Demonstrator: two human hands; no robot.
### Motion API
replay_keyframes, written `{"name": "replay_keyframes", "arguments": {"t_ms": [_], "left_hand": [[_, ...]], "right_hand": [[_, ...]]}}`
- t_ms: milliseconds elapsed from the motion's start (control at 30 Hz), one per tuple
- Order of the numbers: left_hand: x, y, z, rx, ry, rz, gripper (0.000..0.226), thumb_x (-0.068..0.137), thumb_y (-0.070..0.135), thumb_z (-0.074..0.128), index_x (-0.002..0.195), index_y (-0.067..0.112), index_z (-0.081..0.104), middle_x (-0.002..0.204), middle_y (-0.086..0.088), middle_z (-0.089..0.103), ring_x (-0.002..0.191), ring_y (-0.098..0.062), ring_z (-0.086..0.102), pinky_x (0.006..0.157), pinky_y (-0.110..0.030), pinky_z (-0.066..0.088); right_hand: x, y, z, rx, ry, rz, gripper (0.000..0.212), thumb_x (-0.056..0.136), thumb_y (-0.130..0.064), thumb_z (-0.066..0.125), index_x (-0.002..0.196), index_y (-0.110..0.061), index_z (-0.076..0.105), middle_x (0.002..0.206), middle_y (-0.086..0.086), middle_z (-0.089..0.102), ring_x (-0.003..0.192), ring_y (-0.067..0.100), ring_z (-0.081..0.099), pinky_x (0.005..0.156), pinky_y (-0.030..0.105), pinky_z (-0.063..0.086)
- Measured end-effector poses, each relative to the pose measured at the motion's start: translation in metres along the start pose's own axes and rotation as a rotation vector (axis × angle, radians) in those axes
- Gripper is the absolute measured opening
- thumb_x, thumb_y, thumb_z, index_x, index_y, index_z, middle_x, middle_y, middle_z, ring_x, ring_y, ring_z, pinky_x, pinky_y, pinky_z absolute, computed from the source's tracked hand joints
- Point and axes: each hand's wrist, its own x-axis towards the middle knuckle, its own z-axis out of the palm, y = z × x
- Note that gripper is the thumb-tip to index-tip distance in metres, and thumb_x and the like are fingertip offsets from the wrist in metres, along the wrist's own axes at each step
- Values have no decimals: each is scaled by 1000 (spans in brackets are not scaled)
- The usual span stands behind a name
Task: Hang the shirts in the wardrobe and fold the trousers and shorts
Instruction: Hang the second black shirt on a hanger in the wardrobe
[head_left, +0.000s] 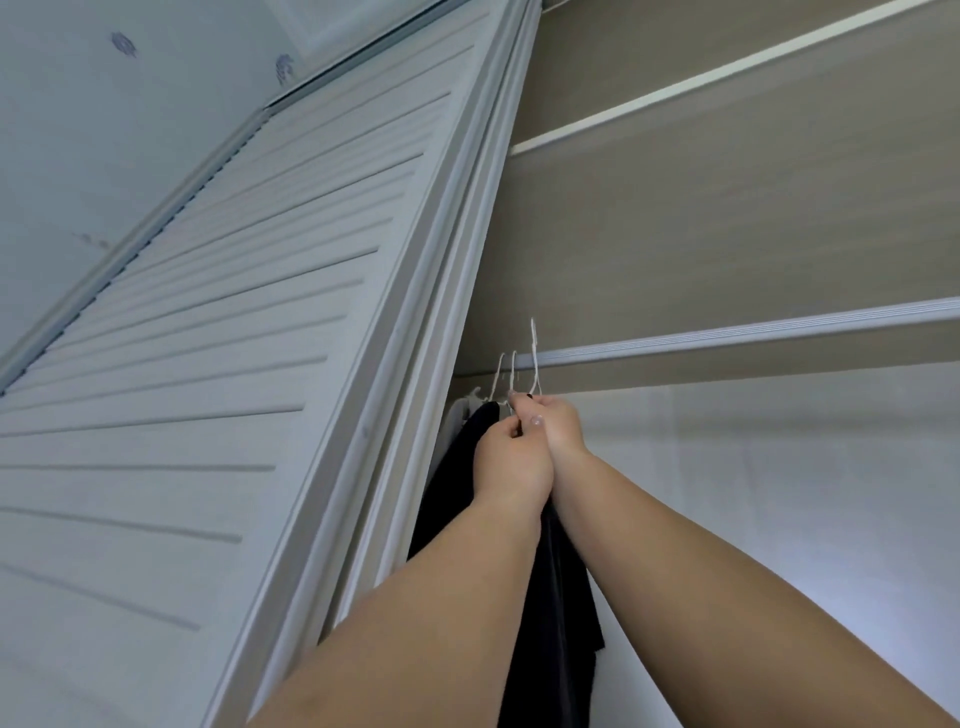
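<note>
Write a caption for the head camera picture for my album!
Both hands, left and right, hold white hangers at the wardrobe rail, a black shirt hanging below.

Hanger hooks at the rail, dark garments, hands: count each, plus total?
White hanger hooks: 3, at the rail
Dark garments: 1 that I can separate; more may be hidden
Hands: 2, left hand and right hand, both pinching the hangers' wire necks
Total: 6

Head cam tilted up, close to wardrobe rail & door.
</note>
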Motion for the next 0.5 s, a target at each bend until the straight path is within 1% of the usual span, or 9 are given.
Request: {"name": "replay_keyframes", "arguments": {"t_ms": [33, 100, 200, 300, 333, 400, 500], "left_hand": [[3, -2, -1, 25, 14, 6, 28, 98, 26, 44, 98, 13, 69, 99, -10, 71, 95, -27, 66, 91, -43, 53], [9, -5, -3, 60, 47, 6, 31, 98, 26, 42, 106, 10, 68, 101, -12, 70, 97, -29, 66, 91, -43, 53], [13, -10, -5, 82, 64, -24, 32, 96, 26, 42, 108, 8, 66, 103, -14, 70, 98, -31, 65, 91, -43, 53], [13, -14, -7, 121, 73, -34, 28, 96, 24, 46, 109, 6, 64, 105, -14, 68, 100, -30, 64, 91, -36, 51], [14, -16, -7, 129, 79, -33, 28, 95, 25, 48, 109, 7, 64, 106, -13, 68, 100, -29, 64, 89, -34, 51], [12, -17, -8, 133, 80, -23, 28, 94, 28, 51, 112, 9, 63, 108, -11, 68, 101, -27, 64, 91, -35, 51], [7, -18, -8, 112, 73, -1, 30, 92, 32, 57, 116, 14, 59, 111, -5, 67, 102, -22, 63, 94, -38, 51]], "right_hand": [[2, 1, 4, -14, -3, -1, 37, 92, -22, 58, 58, -12, 48, 55, 3, 47, 53, 16, 45, 51, 24, 35], [5, 5, 11, -12, -23, -1, 36, 91, -21, 59, 60, -10, 47, 55, 4, 44, 51, 15, 43, 50, 25, 33], [3, 14, 16, -3, -48, 36, 38, 91, -21, 59, 59, -10, 42, 54, 3, 39, 49, 16, 39, 47, 24, 30], [-1, 25, 18, 53, -34, 74, 45, 90, -20, 59, 53, -12, 35, 47, 0, 34, 48, 18, 33, 51, 27, 27], [-2, 26, 18, 43, -22, 79, 45, 90, -22, 59, 53, -12, 34, 47, 1, 34, 48, 19, 33, 50, 27, 26], [-5, 26, 16, 35, -10, 74, 45, 91, -27, 57, 55, -11, 35, 51, 3, 37, 49, 19, 36, 50, 28, 28], [-10, 26, 9, 29, -20, 12, 52, 92, -42, 54, 53, -12, 37, 54, 5, 44, 53, 19, 43, 52, 27, 32]]}}
